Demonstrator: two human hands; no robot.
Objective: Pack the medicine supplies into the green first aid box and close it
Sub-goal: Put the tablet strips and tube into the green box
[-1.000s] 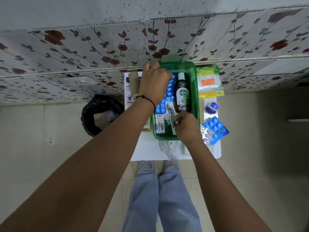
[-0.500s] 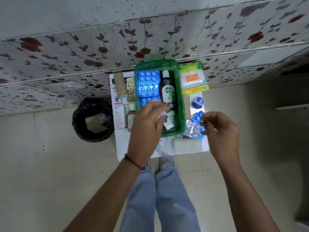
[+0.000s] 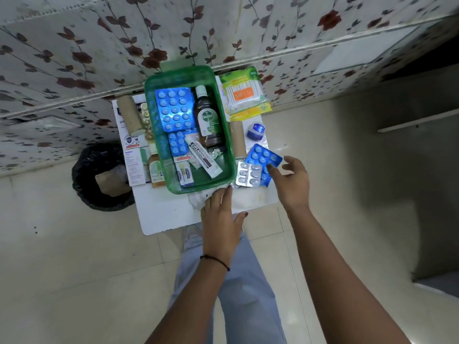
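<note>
1. Reaching over a small white table [image 3: 159,214], the person's left hand [image 3: 221,219] lay flat with its fingers loosely spread, holding nothing, its fingertips near a crumpled white cloth [image 3: 198,202] at the front rim of the green first aid box [image 3: 224,115].
2. To the right, the right hand [image 3: 290,180] hovered with fingers parted, gripping nothing, its fingertips at the edge of a blue blister pack [image 3: 263,157] that overlapped a silver blister pack [image 3: 248,173]; both lay on the table just beside the box.
3. A loose pinch here risked lifting only one strip and sliding the other off the table's near edge, or catching the foil scrap by the box corner.
4. Inside the open box sat two more blue tablet strips, a brown antiseptic bottle [image 3: 208,117], an ointment tube [image 3: 205,157] and a small carton, leaving only a patch of bare floor at the near right corner.
5. Crowding looked likely to be the trouble: the bottle and the tilted tube might keep a lid from seating once more went in. No lid could be made out.
6. Unpacked items ringed the box: a small blue jar [image 3: 256,130] and a cardboard roll on the right, a cotton swab packet [image 3: 244,94] at the far right, another roll [image 3: 130,115], a small bottle and a leaflet on the left.
7. A black-lined bin [image 3: 99,177] stood on the floor beside the table.
</note>
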